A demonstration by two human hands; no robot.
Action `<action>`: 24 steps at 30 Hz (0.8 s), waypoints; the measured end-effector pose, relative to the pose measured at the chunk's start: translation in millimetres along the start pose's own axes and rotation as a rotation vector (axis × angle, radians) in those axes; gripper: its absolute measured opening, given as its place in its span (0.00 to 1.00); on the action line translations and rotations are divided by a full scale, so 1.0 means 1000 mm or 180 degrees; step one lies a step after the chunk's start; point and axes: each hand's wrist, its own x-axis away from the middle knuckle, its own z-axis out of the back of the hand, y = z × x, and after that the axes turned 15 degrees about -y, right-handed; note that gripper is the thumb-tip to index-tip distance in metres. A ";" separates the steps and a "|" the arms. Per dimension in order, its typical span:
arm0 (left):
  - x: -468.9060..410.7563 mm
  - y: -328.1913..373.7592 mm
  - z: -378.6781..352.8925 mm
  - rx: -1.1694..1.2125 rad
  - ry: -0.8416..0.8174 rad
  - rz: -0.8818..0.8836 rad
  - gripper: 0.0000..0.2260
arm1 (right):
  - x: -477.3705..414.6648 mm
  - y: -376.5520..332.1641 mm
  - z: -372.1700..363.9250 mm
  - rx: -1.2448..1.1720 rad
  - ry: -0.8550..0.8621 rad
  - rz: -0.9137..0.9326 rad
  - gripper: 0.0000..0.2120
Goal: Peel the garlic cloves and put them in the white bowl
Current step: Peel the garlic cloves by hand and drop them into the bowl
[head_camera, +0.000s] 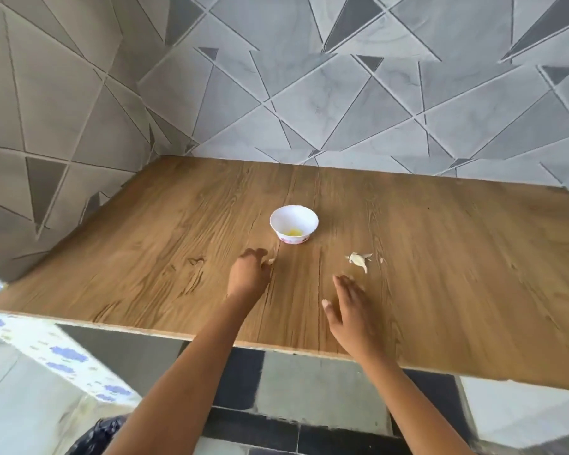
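The wooden table (440, 257) carries an upright white bowl (294, 224) near its middle, with a yellow smear inside. In front of the bowl, the left hand (248, 274) curls its fingers beside a pale scrap (271, 261), with blur hiding any pinch, while the right hand (352, 310) is flat, fingers straight. Just beyond it, right of the bowl, lies the pale, papery garlic clove (358, 259), its tapered tip slanting toward the near right.
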 end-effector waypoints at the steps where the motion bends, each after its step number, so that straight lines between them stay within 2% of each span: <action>1: -0.007 0.002 -0.002 -0.0098 -0.0061 0.0086 0.15 | -0.005 0.007 -0.001 0.0122 -0.0092 0.0029 0.34; 3: -0.017 0.003 -0.008 -0.0296 -0.0161 0.0190 0.13 | -0.013 0.020 -0.004 0.0230 -0.0224 0.0093 0.41; 5: -0.022 0.004 -0.010 -0.0362 -0.0213 0.0286 0.10 | -0.016 0.023 -0.005 0.0278 -0.0325 0.0084 0.43; 8: -0.028 0.006 -0.003 0.0029 -0.0104 0.0369 0.04 | -0.014 0.021 -0.003 0.0423 -0.0274 0.0030 0.36; 11: -0.040 0.021 0.011 0.0506 0.0040 0.0015 0.02 | -0.013 0.023 -0.005 0.0456 -0.0081 0.0036 0.29; 13: -0.055 0.035 0.021 0.0501 0.0130 -0.0181 0.02 | -0.013 0.022 -0.004 0.0489 -0.0096 0.0019 0.27; 16: -0.087 0.052 0.023 0.0194 -0.0022 -0.0160 0.04 | -0.013 0.021 -0.003 0.0506 -0.0225 -0.0041 0.29; 20: -0.124 0.076 0.014 -0.1006 -0.0851 0.0294 0.07 | -0.013 0.021 -0.002 0.0393 -0.0357 -0.0096 0.30; 22: -0.131 0.083 0.012 -0.1357 -0.1099 0.0369 0.07 | -0.012 0.021 -0.001 0.0337 -0.0444 -0.0066 0.31; 24: -0.140 0.081 0.007 -0.1561 -0.1270 0.0387 0.11 | -0.011 0.023 -0.001 0.0251 -0.0477 0.0003 0.34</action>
